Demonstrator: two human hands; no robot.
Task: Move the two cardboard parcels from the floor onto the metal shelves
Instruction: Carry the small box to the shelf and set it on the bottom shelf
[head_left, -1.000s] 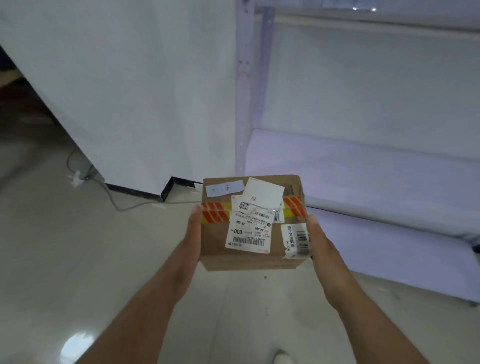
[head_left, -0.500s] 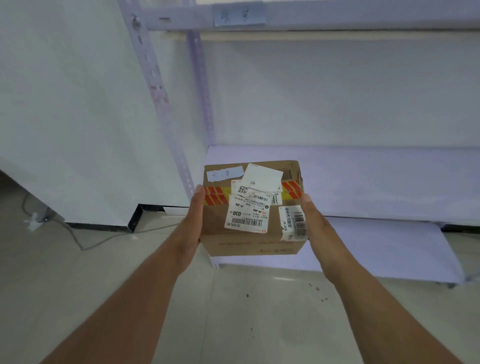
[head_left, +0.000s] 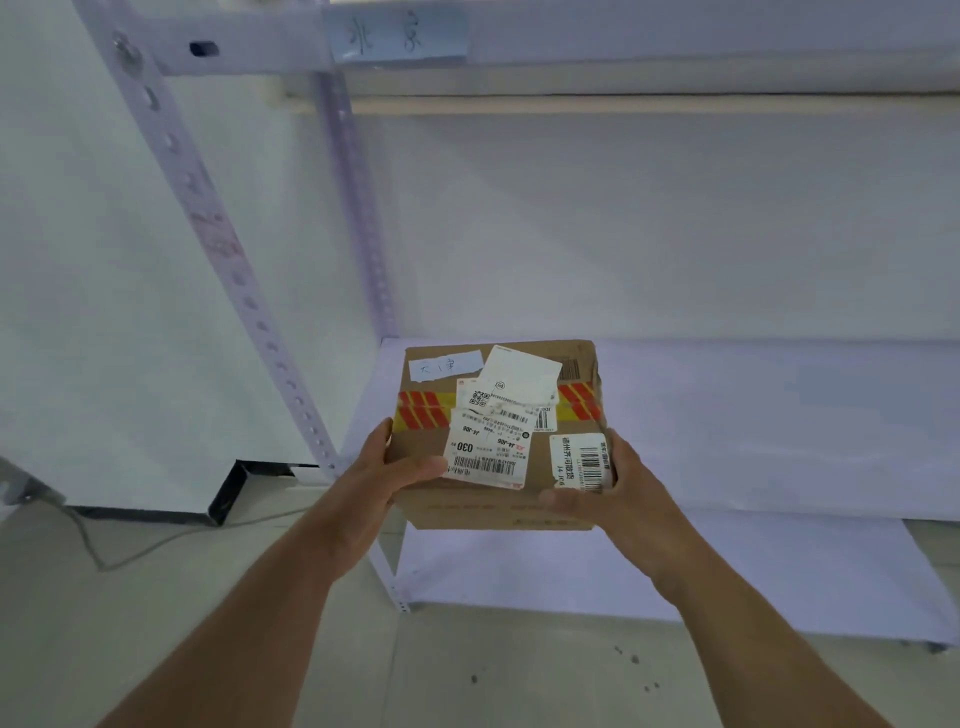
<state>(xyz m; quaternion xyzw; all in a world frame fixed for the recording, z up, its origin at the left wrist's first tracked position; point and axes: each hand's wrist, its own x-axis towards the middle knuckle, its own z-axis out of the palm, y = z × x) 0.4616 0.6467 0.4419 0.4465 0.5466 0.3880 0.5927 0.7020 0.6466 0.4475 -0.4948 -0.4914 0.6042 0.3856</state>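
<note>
A brown cardboard parcel (head_left: 436, 379) with white shipping labels and red-and-yellow tape is held between both hands. My left hand (head_left: 384, 475) grips its left side, thumb on top. My right hand (head_left: 618, 493) grips the right front corner. The parcel hangs at the front left corner of the white metal shelf (head_left: 753, 415), partly over it; whether it touches the shelf I cannot tell. A lower shelf (head_left: 727, 577) lies beneath. No second parcel shows.
A perforated upright post (head_left: 228, 260) slants down on the left of the shelves. A top beam carries a handwritten paper label (head_left: 397, 39). White wall panel stands at left; a grey cable (head_left: 130, 551) trails on the pale floor.
The shelves have come closer and the view has risen. The parcel has moved forward from over the floor to the middle shelf's front edge. Both hands keep their grip.
</note>
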